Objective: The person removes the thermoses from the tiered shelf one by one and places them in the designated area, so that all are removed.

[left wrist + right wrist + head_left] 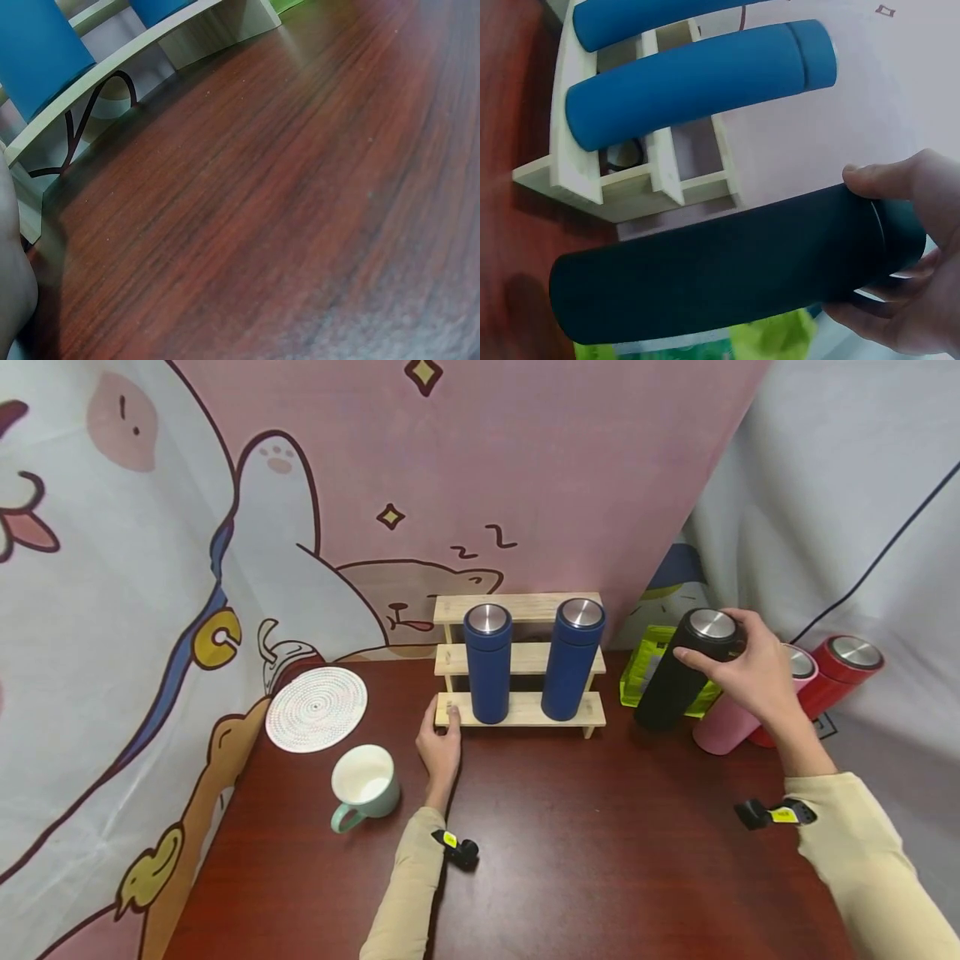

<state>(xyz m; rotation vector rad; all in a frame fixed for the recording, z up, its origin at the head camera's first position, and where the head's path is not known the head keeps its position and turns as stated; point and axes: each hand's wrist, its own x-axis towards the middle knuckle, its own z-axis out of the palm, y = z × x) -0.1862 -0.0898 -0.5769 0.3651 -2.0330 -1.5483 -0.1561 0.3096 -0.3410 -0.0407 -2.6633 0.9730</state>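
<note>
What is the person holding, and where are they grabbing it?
The right hand grips the black bottle around its top, by the lid. The left hand touches the wooden rack.

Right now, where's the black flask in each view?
Head: black flask right of centre, tilted, its top held by the right hand.
Left wrist: not in it.
Right wrist: lying across the lower half, fingers round its top end.
Shared landmark: the wooden rack holding the blue flasks, top left in the left wrist view and upper left in the right wrist view.

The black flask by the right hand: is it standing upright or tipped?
Tipped. The black flask leans right, its base on the table; the right hand grips its cap end.
</note>
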